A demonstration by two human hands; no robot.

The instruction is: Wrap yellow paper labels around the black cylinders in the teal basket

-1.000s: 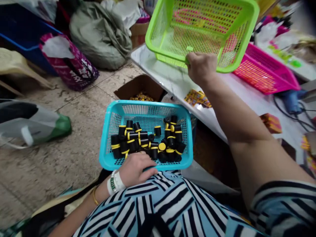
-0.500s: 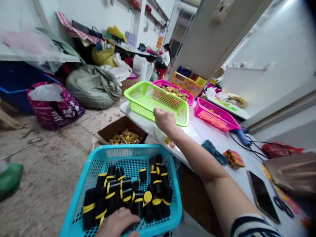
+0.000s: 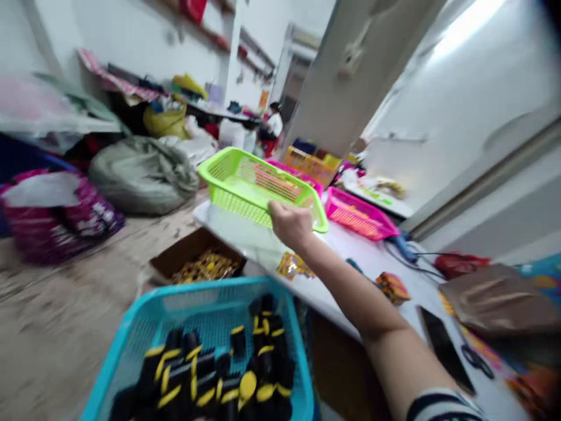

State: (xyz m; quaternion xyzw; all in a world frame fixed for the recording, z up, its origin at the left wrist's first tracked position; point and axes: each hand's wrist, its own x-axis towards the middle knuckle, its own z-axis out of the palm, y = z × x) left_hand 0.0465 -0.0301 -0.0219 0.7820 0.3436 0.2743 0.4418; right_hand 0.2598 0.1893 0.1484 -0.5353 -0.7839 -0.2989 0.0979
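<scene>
My right hand (image 3: 291, 223) is closed on the near rim of a light green plastic basket (image 3: 236, 202), which looks empty. The basket is tilted over the far end of the white table (image 3: 245, 237). Below it, a turquoise basket (image 3: 188, 287) holds many black cylinders with yellow ends or bands (image 3: 248, 386). Only a sliver of my left hand (image 3: 200, 418) shows at the bottom edge among the cylinders, its fingers hidden. A small heap of shiny yellow-brown wrapped pieces (image 3: 291, 266) lies on the table beneath my right forearm.
A cardboard box (image 3: 175, 257) of small yellow-brown pieces stands left of the table. Pink baskets (image 3: 362, 215) sit farther back. A phone (image 3: 445, 348), scissors (image 3: 477, 361) and a patterned block (image 3: 393, 288) lie at right. A seated person (image 3: 274, 126) is far back.
The view has tilted up and turned right, so things sit lower and farther left. My right hand keeps its grip on the green basket. My left hand has almost left the picture.
</scene>
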